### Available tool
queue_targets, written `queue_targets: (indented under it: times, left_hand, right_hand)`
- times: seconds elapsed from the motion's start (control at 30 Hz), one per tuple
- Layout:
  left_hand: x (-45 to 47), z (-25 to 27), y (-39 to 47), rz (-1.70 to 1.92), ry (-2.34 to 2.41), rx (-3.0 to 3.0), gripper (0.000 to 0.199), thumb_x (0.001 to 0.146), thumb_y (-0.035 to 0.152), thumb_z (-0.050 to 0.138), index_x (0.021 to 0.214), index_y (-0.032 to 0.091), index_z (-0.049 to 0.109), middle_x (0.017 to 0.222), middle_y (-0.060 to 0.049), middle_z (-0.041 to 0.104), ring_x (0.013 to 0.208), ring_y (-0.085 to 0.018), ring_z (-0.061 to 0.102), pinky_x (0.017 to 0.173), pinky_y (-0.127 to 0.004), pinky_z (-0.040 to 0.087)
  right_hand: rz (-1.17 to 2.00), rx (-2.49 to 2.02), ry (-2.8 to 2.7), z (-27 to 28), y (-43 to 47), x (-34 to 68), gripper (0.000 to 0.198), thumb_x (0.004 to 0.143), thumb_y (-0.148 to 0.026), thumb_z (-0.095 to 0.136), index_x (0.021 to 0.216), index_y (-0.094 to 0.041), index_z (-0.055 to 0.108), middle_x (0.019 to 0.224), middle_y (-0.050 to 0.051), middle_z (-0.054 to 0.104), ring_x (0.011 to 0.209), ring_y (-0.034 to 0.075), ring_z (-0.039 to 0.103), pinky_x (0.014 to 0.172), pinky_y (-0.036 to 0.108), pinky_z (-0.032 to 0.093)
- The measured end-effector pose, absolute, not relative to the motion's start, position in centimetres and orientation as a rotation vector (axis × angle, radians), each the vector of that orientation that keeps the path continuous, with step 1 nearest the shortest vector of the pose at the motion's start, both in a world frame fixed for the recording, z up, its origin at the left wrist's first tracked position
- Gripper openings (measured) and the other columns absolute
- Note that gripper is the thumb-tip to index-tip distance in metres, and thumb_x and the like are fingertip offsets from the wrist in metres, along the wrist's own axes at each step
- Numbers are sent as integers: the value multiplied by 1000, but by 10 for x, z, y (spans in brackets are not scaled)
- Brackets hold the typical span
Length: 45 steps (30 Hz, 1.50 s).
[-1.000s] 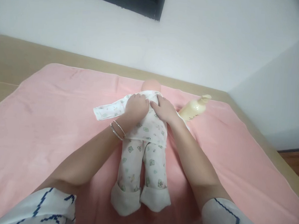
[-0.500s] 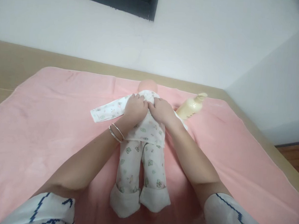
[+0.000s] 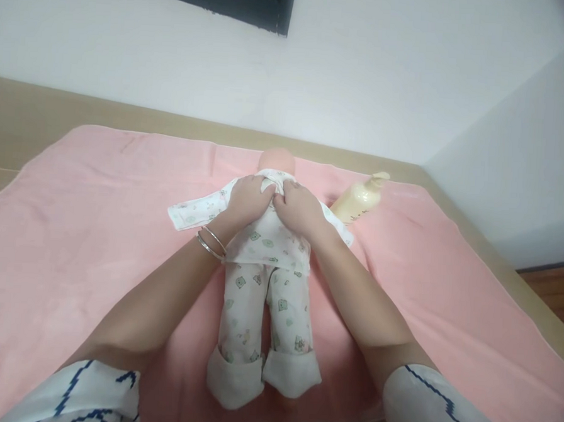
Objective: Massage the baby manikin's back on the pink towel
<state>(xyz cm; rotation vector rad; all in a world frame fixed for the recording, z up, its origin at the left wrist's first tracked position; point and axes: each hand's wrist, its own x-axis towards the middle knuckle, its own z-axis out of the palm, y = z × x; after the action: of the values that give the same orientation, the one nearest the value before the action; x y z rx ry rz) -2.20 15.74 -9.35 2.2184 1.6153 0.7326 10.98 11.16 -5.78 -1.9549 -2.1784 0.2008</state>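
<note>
A bald baby doll (image 3: 276, 159) lies stretched out with its head away from me, dressed in a white printed shirt (image 3: 267, 245) and matching trousers (image 3: 244, 303) with turned-up cuffs. Its face cannot be seen. My left hand (image 3: 250, 200), with two bangles at the wrist, is closed on the shirt at the upper left of the doll's body. On the upper right, my right hand (image 3: 301, 207) is closed on the same shirt. The thumbs almost meet in the middle, and the cloth is wrinkled near the collar. My fingertips are partly hidden.
Under the doll a pink sheet (image 3: 120, 240) covers the tan surface (image 3: 27, 106). A cream pump bottle (image 3: 359, 199) leans over beside the doll's right-hand sleeve. A white wall (image 3: 355, 70) rises behind, with a dark-framed opening (image 3: 255, 5) at the top.
Both hands have shifted slightly to the left and their fingers are more curled. The shirt is more bunched at the collar. The doll and bottle stay in place.
</note>
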Motion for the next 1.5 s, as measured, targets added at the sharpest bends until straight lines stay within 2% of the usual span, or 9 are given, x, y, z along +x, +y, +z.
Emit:
queue_targets:
  times: [0.27, 0.43, 0.53, 0.63, 0.8, 0.93, 1.1, 1.33, 1.5]
  left_hand:
    - [-18, -53, 126, 422, 1665, 2125, 29, 98, 32, 42, 90, 17, 66, 96, -13, 72, 86, -27, 66, 76, -39, 50]
    - [-16, -66, 135, 509, 1614, 2283, 36, 101, 28, 35, 86, 17, 66, 99, -14, 72, 95, -28, 66, 88, -41, 51]
    - [-21, -85, 153, 620, 1566, 2305, 38, 101, 28, 35, 96, 16, 70, 109, -14, 74, 106, -27, 66, 98, -40, 50]
    - [-27, -97, 165, 723, 1583, 2192, 40, 100, 36, 38, 109, 15, 71, 116, -12, 75, 107, -25, 66, 97, -36, 50]
    - [-27, -101, 168, 782, 1625, 2113, 45, 98, 44, 40, 107, 15, 73, 112, -12, 76, 103, -27, 67, 94, -38, 51]
    - [-24, -102, 166, 796, 1668, 2132, 45, 98, 43, 40, 109, 15, 74, 112, -13, 76, 105, -28, 67, 95, -39, 51]
    - [-24, -104, 165, 819, 1685, 2140, 44, 98, 42, 41, 108, 15, 74, 114, -13, 76, 106, -29, 67, 98, -41, 50]
    - [-23, -101, 161, 787, 1705, 2160, 41, 100, 41, 40, 100, 16, 73, 107, -13, 76, 100, -27, 67, 94, -40, 51]
    - [-19, -90, 152, 661, 1726, 2256, 41, 101, 29, 34, 108, 12, 70, 115, -17, 73, 109, -31, 65, 100, -44, 49]
  right_hand:
    - [286, -1833, -2154, -79, 137, 130, 42, 104, -36, 31, 123, -9, 57, 143, 24, 60, 129, 34, 57, 116, 50, 36]
    - [228, -1905, -2149, -74, 129, 124, 44, 105, -36, 28, 125, -9, 57, 139, 24, 62, 129, 34, 58, 113, 48, 38]
    - [168, -1989, -2152, -67, 118, 115, 45, 106, -33, 26, 125, -7, 57, 133, 25, 65, 126, 35, 59, 108, 46, 41]
    - [50, -2014, -2185, -65, 109, 107, 40, 104, -27, 28, 121, -7, 59, 127, 24, 67, 122, 34, 61, 105, 43, 43]
    - [-6, -2013, -2223, -64, 103, 102, 37, 103, -24, 30, 117, -7, 60, 120, 22, 69, 117, 33, 62, 103, 41, 44]
    - [132, -1981, -2171, -64, 111, 107, 37, 102, -25, 33, 120, -8, 61, 127, 21, 67, 120, 32, 61, 104, 40, 44]
    - [298, -1930, -2049, -71, 126, 121, 49, 104, -41, 33, 134, -9, 56, 142, 21, 61, 128, 34, 56, 110, 46, 41]
    - [301, -1954, -2010, -75, 128, 123, 55, 104, -44, 33, 136, -6, 56, 141, 23, 61, 127, 35, 58, 107, 46, 43]
    - [310, -1949, -2027, -73, 128, 123, 53, 104, -44, 32, 134, -9, 58, 142, 21, 61, 127, 33, 59, 107, 44, 43]
